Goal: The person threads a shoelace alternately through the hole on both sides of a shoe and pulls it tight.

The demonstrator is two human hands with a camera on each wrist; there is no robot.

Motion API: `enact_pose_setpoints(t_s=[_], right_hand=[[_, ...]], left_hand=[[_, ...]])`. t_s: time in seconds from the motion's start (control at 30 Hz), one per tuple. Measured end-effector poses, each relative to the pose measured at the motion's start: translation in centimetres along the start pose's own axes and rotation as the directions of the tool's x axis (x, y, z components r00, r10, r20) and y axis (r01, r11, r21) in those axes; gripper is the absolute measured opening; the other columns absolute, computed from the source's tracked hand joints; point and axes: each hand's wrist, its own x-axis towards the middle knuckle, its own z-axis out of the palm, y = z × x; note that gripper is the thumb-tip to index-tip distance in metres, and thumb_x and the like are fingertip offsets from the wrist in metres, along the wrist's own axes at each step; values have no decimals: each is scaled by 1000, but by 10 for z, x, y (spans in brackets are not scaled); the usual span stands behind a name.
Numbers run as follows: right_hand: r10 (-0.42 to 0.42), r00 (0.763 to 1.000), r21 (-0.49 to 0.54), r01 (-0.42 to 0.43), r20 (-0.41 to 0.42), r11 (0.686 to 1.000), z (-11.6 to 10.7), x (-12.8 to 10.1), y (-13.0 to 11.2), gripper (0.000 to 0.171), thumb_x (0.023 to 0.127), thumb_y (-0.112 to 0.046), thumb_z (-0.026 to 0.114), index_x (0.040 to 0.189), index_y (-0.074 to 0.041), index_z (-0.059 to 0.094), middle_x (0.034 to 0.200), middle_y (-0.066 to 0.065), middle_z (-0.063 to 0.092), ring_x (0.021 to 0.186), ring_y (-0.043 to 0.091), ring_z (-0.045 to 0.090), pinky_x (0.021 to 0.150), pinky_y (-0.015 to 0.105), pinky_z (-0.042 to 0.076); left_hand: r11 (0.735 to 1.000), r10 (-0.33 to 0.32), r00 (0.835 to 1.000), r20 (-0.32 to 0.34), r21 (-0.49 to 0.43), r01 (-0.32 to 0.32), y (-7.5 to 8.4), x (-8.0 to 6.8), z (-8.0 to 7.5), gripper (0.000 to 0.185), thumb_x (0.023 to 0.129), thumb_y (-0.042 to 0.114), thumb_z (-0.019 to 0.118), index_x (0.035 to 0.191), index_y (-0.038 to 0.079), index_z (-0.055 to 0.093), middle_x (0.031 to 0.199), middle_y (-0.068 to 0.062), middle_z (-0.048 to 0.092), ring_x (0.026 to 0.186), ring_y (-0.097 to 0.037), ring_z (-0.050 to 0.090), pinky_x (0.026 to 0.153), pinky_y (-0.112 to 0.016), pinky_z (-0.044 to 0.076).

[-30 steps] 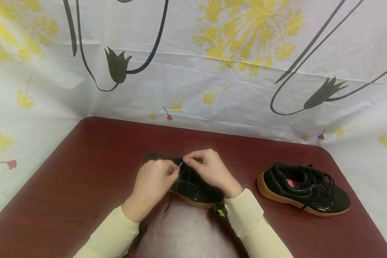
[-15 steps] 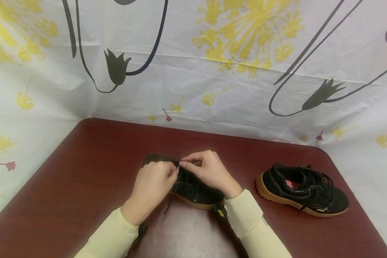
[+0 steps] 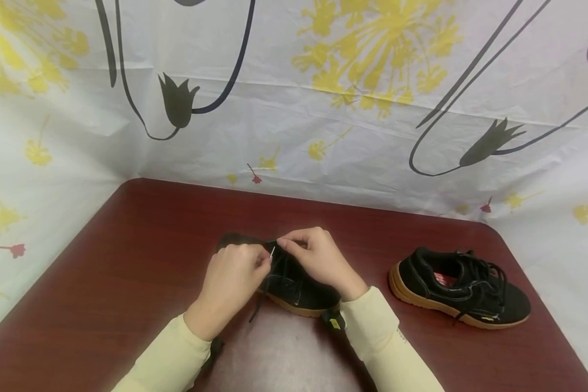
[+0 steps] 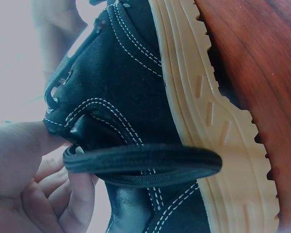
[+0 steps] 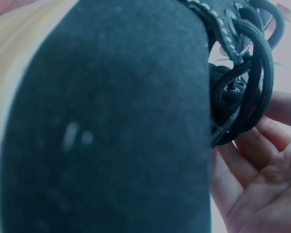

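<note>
A black lace-up shoe [image 3: 299, 296] with a tan sole lies sideways between both hands, toe to the right in the head view. My left hand [image 3: 235, 272] pinches a black shoelace, whose white tip [image 3: 273, 252] sticks up past the fingers. In the left wrist view a lace loop [image 4: 145, 162] hangs by those fingers, across the shoe's side. My right hand [image 3: 320, 256] has thumb and forefinger together at the shoe's lace opening, just above the white tip, gripping its edge. Crossed laces [image 5: 257, 73] partly hide its fingers in the right wrist view. Another lace length [image 3: 259, 307] droops toward the table.
A matching black shoe [image 3: 514, 302], laces in place, stands at the right of the dark red table [image 3: 152, 245]. A white sheet [image 3: 284, 130] with yellow and grey flowers rises behind the table and along its sides.
Half a second ago my right fingertips came down left to the white lace tip; now they are back up and right of it. The left hand has barely moved.
</note>
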Motion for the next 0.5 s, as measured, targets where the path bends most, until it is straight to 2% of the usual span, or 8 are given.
enact_pose_setpoints(t_s=[0.27, 0.5], right_hand=[[84, 996, 90, -85, 16, 992, 2, 3, 5, 18, 101, -22, 63, 103, -14, 80, 101, 0, 77, 91, 13, 65, 82, 30, 51], [101, 995, 108, -103, 20, 989, 1, 2, 4, 18, 101, -24, 63, 100, -16, 79, 93, -1, 75, 84, 16, 59, 77, 30, 47]], left_hand=[[999, -19, 999, 37, -26, 20, -3, 3, -1, 8, 86, 8, 75, 80, 12, 78, 71, 2, 74, 58, -11, 64, 54, -28, 53], [998, -40, 998, 45, -41, 41, -3, 4, 0, 8, 87, 8, 74, 82, 11, 79, 75, 1, 75, 62, -14, 68, 56, -31, 55]])
